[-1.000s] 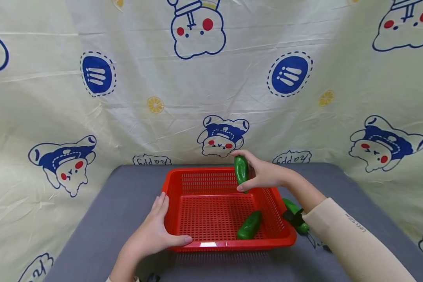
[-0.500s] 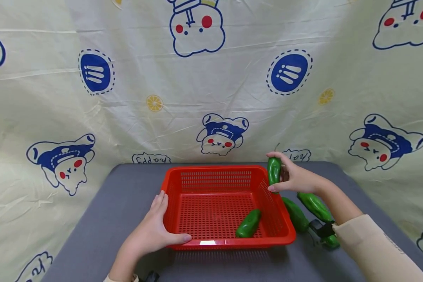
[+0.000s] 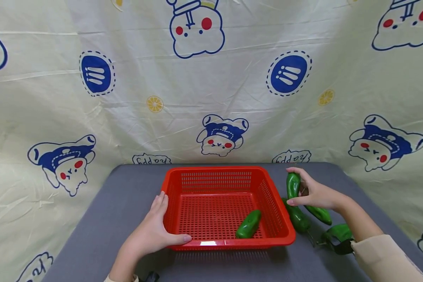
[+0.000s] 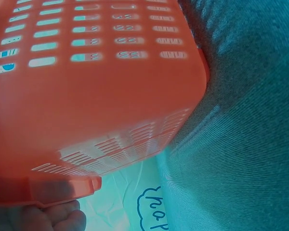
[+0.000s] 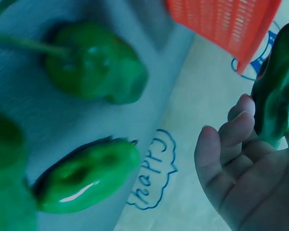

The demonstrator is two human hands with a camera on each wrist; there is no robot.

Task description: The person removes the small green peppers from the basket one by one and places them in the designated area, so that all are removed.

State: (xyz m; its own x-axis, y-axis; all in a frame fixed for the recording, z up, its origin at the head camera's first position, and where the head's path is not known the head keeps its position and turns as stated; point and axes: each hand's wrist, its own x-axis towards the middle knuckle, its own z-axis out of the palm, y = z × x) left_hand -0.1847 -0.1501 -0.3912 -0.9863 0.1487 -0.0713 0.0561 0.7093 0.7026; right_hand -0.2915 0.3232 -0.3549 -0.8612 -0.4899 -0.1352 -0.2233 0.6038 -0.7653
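A red plastic basket stands mid-table, with one green pepper lying inside at its front right. My left hand holds the basket's near-left corner, thumb over the front rim and fingers along the left side. From below, the left wrist view shows its fingertips at the rim beside the perforated basket wall. Outside the basket on the right, my right hand pinches another green pepper between thumb and fingers. In the right wrist view this held pepper points upward.
Several green peppers lie on the grey table right of the basket: one pepper beside the basket wall, another pepper under the right hand, and a pepper near the sleeve. A patterned cloth hangs behind the table.
The right hand has carried its pepper from over the basket out past the right rim and lower, toward the peppers on the table. The left hand and basket stay in place.
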